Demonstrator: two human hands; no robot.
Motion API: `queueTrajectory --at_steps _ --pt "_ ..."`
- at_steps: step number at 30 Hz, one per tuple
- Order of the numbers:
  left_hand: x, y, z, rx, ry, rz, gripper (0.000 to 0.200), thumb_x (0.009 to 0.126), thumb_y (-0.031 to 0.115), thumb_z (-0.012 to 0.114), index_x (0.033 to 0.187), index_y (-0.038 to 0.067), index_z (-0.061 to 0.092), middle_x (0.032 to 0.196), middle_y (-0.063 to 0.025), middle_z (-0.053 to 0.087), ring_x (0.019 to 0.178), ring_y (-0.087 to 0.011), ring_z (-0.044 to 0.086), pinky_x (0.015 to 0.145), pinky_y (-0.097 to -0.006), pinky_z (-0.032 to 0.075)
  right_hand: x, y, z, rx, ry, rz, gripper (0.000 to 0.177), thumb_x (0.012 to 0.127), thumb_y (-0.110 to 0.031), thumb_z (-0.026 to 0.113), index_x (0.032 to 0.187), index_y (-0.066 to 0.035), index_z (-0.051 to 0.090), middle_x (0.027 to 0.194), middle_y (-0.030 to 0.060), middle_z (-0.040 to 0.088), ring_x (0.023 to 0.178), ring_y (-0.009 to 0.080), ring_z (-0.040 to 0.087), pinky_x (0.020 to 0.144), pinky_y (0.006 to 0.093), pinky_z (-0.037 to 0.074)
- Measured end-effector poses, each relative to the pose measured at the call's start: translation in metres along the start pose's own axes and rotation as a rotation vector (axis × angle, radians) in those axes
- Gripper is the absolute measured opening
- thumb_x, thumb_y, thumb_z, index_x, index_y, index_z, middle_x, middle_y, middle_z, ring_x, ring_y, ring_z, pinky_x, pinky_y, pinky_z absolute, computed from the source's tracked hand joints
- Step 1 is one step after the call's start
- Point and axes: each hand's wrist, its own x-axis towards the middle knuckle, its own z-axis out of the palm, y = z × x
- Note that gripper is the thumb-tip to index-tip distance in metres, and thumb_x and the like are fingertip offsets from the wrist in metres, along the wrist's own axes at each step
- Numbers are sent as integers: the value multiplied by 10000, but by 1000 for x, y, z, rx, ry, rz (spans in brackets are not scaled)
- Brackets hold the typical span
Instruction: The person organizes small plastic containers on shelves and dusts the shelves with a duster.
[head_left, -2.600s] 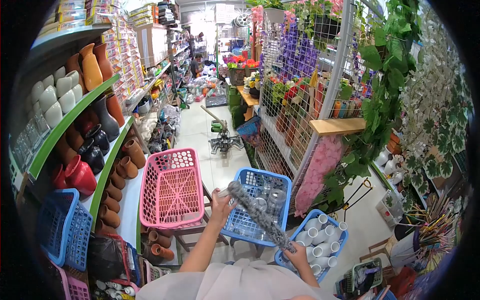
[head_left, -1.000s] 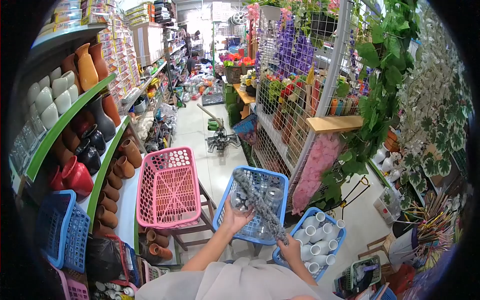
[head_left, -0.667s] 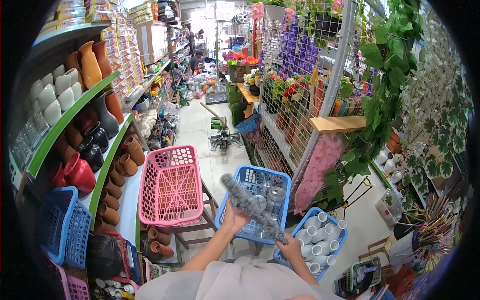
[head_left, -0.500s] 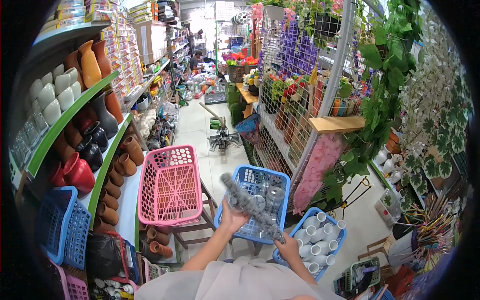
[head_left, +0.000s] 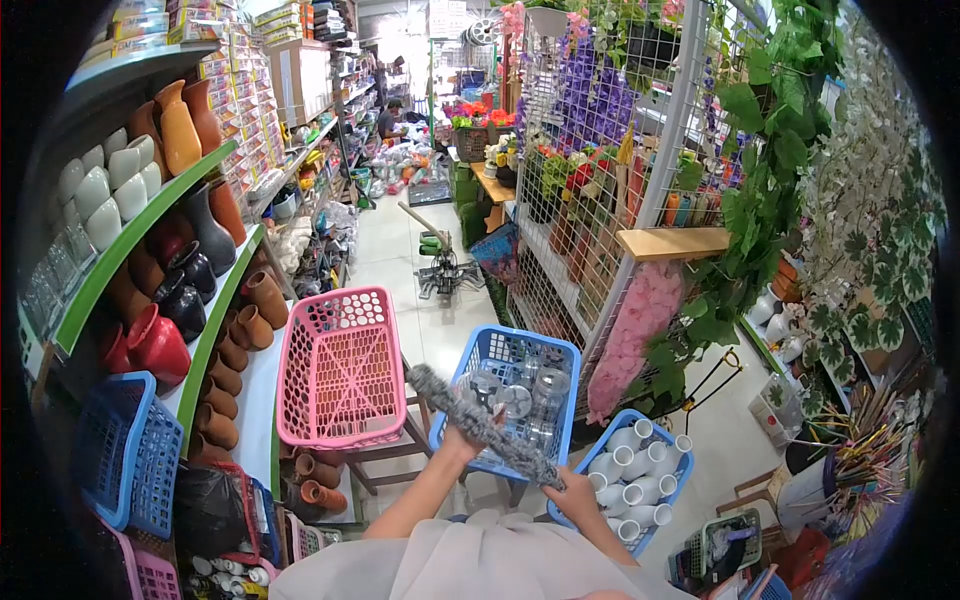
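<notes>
My right hand (head_left: 572, 497) is closed around the near end of a long, fluffy grey duster (head_left: 480, 425). The duster slants up to the left, across my left hand (head_left: 462, 442). That hand is curled at a clear glass jar (head_left: 484, 388), over the near left side of a blue plastic basket (head_left: 574, 395); the duster partly hides its grip. Inside the basket stand several more clear glass jars (head_left: 550, 383). By my right hand, a second blue basket (head_left: 684, 470) holds several white vases (head_left: 640, 465).
A pink basket (head_left: 283, 385) rests on a stool at the left. Shelves with clay pots (head_left: 216, 430) and vases (head_left: 160, 345) line the left side. A wire rack (head_left: 560, 200) with artificial flowers stands at the right. A machine (head_left: 440, 265) is on the aisle floor; a person (head_left: 390, 122) is farther back.
The far end of the duster has swung left and slightly down, uncovering more of the basket's glass jars. Both hands remain in nearly the same places.
</notes>
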Motion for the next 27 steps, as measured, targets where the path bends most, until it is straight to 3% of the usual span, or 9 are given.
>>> queueTrajectory --at_steps 3,5,8,13,15,18,22,27 --pt "-2 0 -6 82 -47 46 725 822 706 467 1232 110 515 1173 -113 563 1004 -301 552 897 -438 449 5 4 2 -92 -16 2 350 756 -305 696 1011 -72 637 806 219 651 751 392 637 642 442 488" --pt "-1 1 -12 -105 29 -79 815 776 671 582 1320 89 415 1283 -182 465 1091 -312 495 913 -421 440 16 13 10 -9 124 141 380 779 -354 688 996 -49 626 808 234 648 766 404 634 652 456 483" --pt "-12 2 -4 50 2 -4 812 766 646 621 1313 82 418 1267 -175 483 1091 -320 502 916 -415 444 35 17 15 -36 205 218 342 801 -339 692 901 -23 612 729 200 635 688 368 630 606 417 467" --pt "-15 11 -6 89 49 39 803 774 651 611 1331 107 413 1258 -147 507 1094 -309 527 918 -415 452 61 20 26 -226 136 151 482 800 -398 698 1080 -33 553 825 219 656 760 402 632 667 457 478" --pt "-21 15 -6 97 -24 53 789 789 644 603 1339 117 398 1261 -149 505 1108 -306 529 919 -416 452 68 22 35 -227 49 139 507 796 -372 696 1146 -55 509 879 229 653 822 411 627 716 478 480" --pt "-26 20 -10 128 -22 73 789 797 638 603 1349 122 378 1268 -153 498 1124 -310 523 930 -421 448 72 33 48 -439 -28 13 457 793 -318 685 1128 -55 518 893 224 651 865 395 624 741 486 473" --pt "-31 27 -17 158 -17 97 793 789 627 626 1356 144 355 1290 -164 479 1172 -335 503 964 -451 428 68 46 56 -507 -162 -43 443 780 -273 685 1125 -42 532 886 193 658 877 388 619 774 493 454" --pt "-38 30 -18 189 -19 112 795 795 638 610 1360 147 344 1296 -164 473 1193 -344 493 988 -458 413 69 47 55 -490 -151 -58 518 750 -348 718 1131 -44 540 987 167 633 979 363 591 803 483 447"
